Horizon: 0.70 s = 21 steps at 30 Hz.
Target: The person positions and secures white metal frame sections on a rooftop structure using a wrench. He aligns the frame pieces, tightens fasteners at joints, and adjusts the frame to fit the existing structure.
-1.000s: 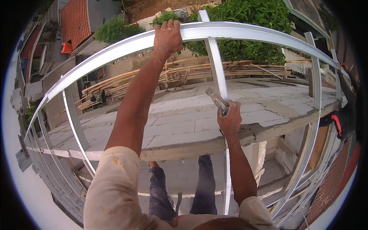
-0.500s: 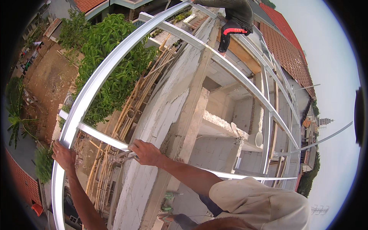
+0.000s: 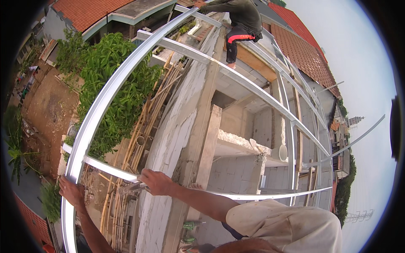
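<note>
A long silver metal channel (image 3: 102, 99) curves down the left side in the fisheye view. My left hand (image 3: 72, 190) is closed on its edge near the lower left. A thinner metal rafter (image 3: 110, 169) crosses below the channel and runs right, beneath my right hand (image 3: 157, 182). That hand is closed around the rafter, its fingertips partly hidden. Just left of its knuckles a grey metal tool, perhaps pliers or a clamp (image 3: 130, 186), hangs against the rafter. It is too blurred to name surely.
At the channel's far end a co-worker (image 3: 242, 23) crouches with a hand on it. Other metal rafters (image 3: 249, 86) span block walls. A green power drill (image 3: 190, 225) lies below me. Bamboo poles (image 3: 141, 126) and a leafy tree (image 3: 112, 71) stand beyond the wall, well below.
The view has shifted, so more of the co-worker and the channel's far end shows. My hands keep their places on the metal, with little visible movement along it.
</note>
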{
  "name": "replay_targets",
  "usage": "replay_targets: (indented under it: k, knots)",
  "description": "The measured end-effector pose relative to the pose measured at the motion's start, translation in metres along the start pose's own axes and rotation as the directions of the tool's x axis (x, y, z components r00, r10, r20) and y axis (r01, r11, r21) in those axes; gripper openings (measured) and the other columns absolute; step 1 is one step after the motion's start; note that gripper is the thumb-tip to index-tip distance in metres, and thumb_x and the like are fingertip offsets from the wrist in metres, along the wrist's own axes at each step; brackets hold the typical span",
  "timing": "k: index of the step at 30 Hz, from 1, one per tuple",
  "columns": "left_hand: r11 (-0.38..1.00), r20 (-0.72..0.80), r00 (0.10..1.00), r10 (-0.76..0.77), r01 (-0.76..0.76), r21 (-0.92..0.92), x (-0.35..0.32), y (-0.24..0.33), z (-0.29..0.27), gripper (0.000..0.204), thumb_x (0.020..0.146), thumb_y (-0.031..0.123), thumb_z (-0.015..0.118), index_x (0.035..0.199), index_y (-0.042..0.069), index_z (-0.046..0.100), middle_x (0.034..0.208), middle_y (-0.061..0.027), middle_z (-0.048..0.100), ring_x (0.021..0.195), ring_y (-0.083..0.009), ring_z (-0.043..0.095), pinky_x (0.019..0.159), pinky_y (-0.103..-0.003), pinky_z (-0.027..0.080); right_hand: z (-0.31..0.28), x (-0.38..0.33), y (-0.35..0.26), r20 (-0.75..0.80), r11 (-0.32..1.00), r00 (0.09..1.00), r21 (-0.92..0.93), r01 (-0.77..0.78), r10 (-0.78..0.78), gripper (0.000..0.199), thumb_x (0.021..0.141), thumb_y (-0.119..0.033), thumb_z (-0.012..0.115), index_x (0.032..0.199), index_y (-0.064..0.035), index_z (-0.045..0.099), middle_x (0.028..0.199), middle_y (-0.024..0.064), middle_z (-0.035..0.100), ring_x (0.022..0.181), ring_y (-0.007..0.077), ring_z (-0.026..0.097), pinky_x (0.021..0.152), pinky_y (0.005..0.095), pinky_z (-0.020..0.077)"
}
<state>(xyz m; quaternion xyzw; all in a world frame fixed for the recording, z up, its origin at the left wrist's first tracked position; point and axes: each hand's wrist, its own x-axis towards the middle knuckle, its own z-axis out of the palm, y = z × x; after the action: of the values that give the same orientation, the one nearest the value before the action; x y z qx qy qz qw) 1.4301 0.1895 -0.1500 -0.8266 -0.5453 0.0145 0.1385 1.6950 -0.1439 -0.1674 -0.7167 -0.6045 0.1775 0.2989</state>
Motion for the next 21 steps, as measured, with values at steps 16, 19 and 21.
replay_targets:
  k: [16,19,21]
  knots:
    - [0.997,0.109,0.992,-0.059,0.064,-0.049,-0.001,0.0,0.001,0.082,0.074,0.012,0.077,0.148,0.002,0.042,0.152,-0.0213,0.052,0.144,-0.0372,0.048,0.11,-0.056,0.042,0.003,-0.001,-0.003,0.012,1.0,1.0,-0.022,-0.004,0.004,0.053,0.076,-0.011,0.084,0.119,-0.0059,0.054,0.115,0.0141,0.051,0.108,0.0338,0.063,0.081,0.0439,0.0613]
    - [0.996,0.171,0.983,-0.072,0.078,-0.029,0.0,0.006,-0.013,0.082,0.075,0.012,0.077,0.148,0.001,0.041,0.154,-0.0214,0.051,0.145,-0.0372,0.047,0.111,-0.056,0.042,0.007,-0.002,-0.002,0.006,1.0,1.0,-0.027,-0.002,0.002,0.053,0.076,-0.012,0.084,0.12,-0.0061,0.054,0.115,0.0147,0.051,0.108,0.034,0.063,0.08,0.0442,0.0615]
    - [0.996,0.169,0.983,-0.079,0.084,-0.024,0.0,0.004,-0.011,0.082,0.076,0.013,0.078,0.148,0.001,0.041,0.155,-0.0213,0.05,0.145,-0.0371,0.047,0.111,-0.056,0.042,0.01,-0.004,-0.002,0.065,0.999,0.997,-0.03,-0.038,0.04,0.055,0.077,-0.013,0.084,0.123,-0.0066,0.054,0.123,0.0157,0.052,0.114,0.0343,0.062,0.083,0.0449,0.0623]
